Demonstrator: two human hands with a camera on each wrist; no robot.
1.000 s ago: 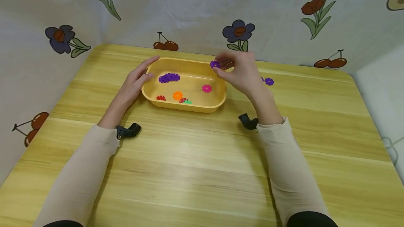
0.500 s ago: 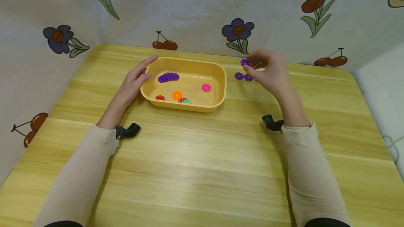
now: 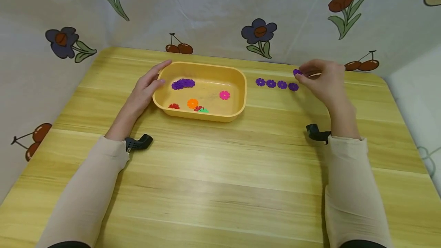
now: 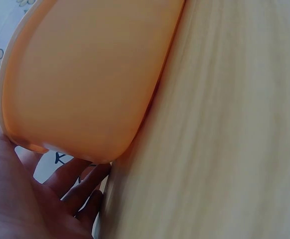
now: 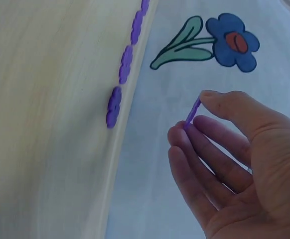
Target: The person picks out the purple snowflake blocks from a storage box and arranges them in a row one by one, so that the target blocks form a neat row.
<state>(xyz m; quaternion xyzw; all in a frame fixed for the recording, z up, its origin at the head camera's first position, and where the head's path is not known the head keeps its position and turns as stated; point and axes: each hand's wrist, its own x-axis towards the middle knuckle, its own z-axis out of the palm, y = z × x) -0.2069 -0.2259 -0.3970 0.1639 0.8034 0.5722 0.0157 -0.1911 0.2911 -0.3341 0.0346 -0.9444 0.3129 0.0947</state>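
Observation:
My right hand pinches a purple snowflake building disc between thumb and fingertips, above the table. In the right wrist view this disc shows edge-on. Just left of that hand, several purple discs lie in a spaced row. My left hand holds the left end of a yellow plastic basin, thumb at the rim and fingers along the outside. Inside the basin lie a heap of purple discs, a pink disc, an orange disc, red discs and a green one.
The wood-grain table runs back to a printed cloth hanging along its far edge. Black wrist devices sit at both cuffs. A pale cable shows past the table's right side.
My right hand has moved right with the purple disc, from over the basin's right rim to the row's right end, uncovering the row. The left hand stays at the basin.

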